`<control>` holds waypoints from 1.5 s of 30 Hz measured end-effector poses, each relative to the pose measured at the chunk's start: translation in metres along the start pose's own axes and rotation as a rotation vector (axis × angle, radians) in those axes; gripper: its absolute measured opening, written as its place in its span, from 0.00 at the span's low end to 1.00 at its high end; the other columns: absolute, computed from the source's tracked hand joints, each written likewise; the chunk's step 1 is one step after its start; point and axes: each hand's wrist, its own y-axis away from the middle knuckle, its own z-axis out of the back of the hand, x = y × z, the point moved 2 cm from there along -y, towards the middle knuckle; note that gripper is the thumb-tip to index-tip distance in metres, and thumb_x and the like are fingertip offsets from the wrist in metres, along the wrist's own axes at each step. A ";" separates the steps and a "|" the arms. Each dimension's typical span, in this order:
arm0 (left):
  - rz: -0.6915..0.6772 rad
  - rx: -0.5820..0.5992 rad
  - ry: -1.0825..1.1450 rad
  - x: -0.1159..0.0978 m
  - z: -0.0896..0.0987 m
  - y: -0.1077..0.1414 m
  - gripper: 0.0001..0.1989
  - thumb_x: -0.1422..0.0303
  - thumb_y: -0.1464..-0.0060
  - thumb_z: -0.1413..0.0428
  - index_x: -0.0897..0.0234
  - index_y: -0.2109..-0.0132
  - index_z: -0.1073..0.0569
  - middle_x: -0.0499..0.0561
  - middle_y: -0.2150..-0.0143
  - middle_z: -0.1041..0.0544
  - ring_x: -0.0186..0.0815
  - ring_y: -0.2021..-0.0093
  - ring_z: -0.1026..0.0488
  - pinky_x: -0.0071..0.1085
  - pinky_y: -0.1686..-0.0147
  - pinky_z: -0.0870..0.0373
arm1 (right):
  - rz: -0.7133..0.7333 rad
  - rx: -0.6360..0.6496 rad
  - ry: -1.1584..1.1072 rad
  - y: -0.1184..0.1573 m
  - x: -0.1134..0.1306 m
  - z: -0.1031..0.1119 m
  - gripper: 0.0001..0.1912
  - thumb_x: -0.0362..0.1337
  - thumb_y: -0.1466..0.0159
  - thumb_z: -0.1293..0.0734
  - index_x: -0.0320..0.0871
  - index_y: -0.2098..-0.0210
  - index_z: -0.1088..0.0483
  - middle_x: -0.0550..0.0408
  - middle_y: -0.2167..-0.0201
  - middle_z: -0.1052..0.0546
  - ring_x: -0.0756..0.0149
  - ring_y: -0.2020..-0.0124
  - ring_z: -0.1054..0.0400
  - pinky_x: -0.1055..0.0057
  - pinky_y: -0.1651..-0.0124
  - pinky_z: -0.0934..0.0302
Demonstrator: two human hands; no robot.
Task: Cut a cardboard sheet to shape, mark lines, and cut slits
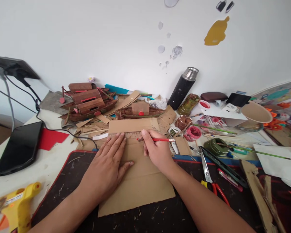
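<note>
- The cardboard sheet [147, 186] lies on the dark mat [70, 181], its far end reaching past the mat's edge.
- The left hand [110, 158] rests flat on the left part of the cardboard sheet, fingers stretched out side by side, thumb spread away, gripping nothing; its fingertips touch the clear ruler [135, 135].
- The clear ruler lies across the upper part of the cardboard sheet.
- The right hand [156, 150] is over the sheet's upper right, thumb and fingers closed around a red pencil [162, 139], whose tip points left, near the ruler.
- Beyond the cardboard sheet, to the left, sit brown model boats [91, 102]; beyond it to the right stands a black flask [180, 90].
- Right of the sheet are a jar of pink paint [192, 133], a green jar [214, 148] and scissors [206, 168] with their blades apart.
- Well left of the sheet lie a black phone [19, 149] and, nearer the person, a yellow glue gun [21, 202].
</note>
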 end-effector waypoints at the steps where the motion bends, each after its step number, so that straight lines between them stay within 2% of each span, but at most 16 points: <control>1: -0.002 -0.005 -0.002 0.000 0.000 0.000 0.39 0.49 0.23 0.59 0.78 0.24 0.37 0.68 0.22 0.33 0.57 0.23 0.35 0.54 0.27 0.34 | -0.002 0.001 -0.003 0.000 -0.001 0.000 0.29 0.61 0.23 0.38 0.45 0.67 0.25 0.64 0.84 0.34 0.70 0.84 0.37 0.72 0.77 0.43; 7: -0.003 -0.028 -0.011 -0.001 -0.001 0.001 0.38 0.49 0.23 0.59 0.77 0.23 0.37 0.68 0.22 0.32 0.56 0.23 0.34 0.53 0.27 0.34 | -0.011 -0.004 -0.004 0.001 -0.001 0.001 0.30 0.63 0.24 0.37 0.45 0.65 0.24 0.63 0.84 0.33 0.69 0.84 0.37 0.72 0.78 0.43; 14: -0.009 -0.033 -0.042 -0.004 0.001 -0.002 0.38 0.50 0.23 0.61 0.79 0.26 0.33 0.69 0.24 0.30 0.57 0.25 0.32 0.53 0.28 0.34 | -0.035 -0.001 0.024 0.001 0.001 0.001 0.32 0.65 0.25 0.38 0.45 0.65 0.23 0.63 0.84 0.33 0.68 0.83 0.36 0.72 0.77 0.41; 21: 0.004 -0.011 -0.027 -0.005 -0.001 -0.001 0.38 0.50 0.23 0.59 0.78 0.25 0.34 0.67 0.22 0.33 0.55 0.23 0.34 0.54 0.26 0.36 | -0.047 0.000 0.067 0.001 0.003 0.002 0.34 0.68 0.26 0.38 0.45 0.67 0.25 0.61 0.84 0.31 0.67 0.83 0.35 0.71 0.77 0.40; 26: 0.020 -0.003 0.008 -0.005 -0.004 0.000 0.38 0.50 0.24 0.57 0.78 0.24 0.35 0.68 0.21 0.35 0.55 0.22 0.36 0.55 0.25 0.39 | -0.045 0.002 0.066 0.002 0.004 0.003 0.34 0.68 0.26 0.38 0.44 0.64 0.23 0.62 0.83 0.31 0.68 0.83 0.35 0.71 0.77 0.40; 37: 0.033 0.002 0.060 -0.005 -0.006 0.001 0.38 0.50 0.25 0.55 0.73 0.20 0.41 0.67 0.20 0.36 0.54 0.21 0.38 0.55 0.23 0.42 | -0.056 -0.014 0.035 0.001 0.005 0.003 0.34 0.68 0.27 0.37 0.44 0.67 0.24 0.61 0.84 0.31 0.68 0.84 0.35 0.71 0.77 0.41; 45: 0.031 -0.025 0.047 -0.006 -0.005 0.000 0.38 0.51 0.24 0.57 0.77 0.23 0.36 0.69 0.21 0.35 0.55 0.22 0.36 0.54 0.23 0.41 | -0.071 -0.025 -0.007 0.001 0.003 0.003 0.30 0.64 0.26 0.36 0.44 0.67 0.25 0.63 0.85 0.32 0.69 0.84 0.36 0.73 0.77 0.41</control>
